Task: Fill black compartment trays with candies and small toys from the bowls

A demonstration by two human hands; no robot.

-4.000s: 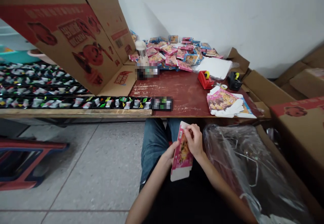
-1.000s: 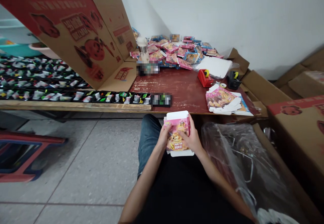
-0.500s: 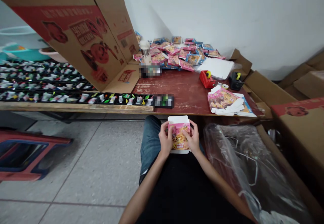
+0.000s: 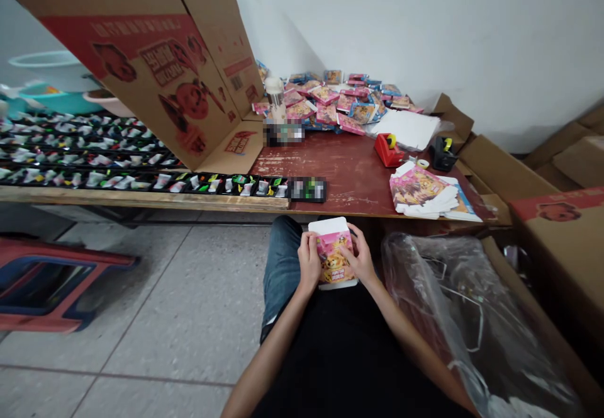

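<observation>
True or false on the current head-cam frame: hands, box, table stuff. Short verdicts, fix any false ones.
1. The left hand and right hand both hold a pink printed paperboard box. True.
2. A clear plastic bag lies left of the blue denim legs. False: it lies to their right.
3. A red tape dispenser stands on the worn red tabletop. True.
4. The flattened pink printed box blanks lie on the grey tiled floor. False: they lie on the tabletop.
</observation>
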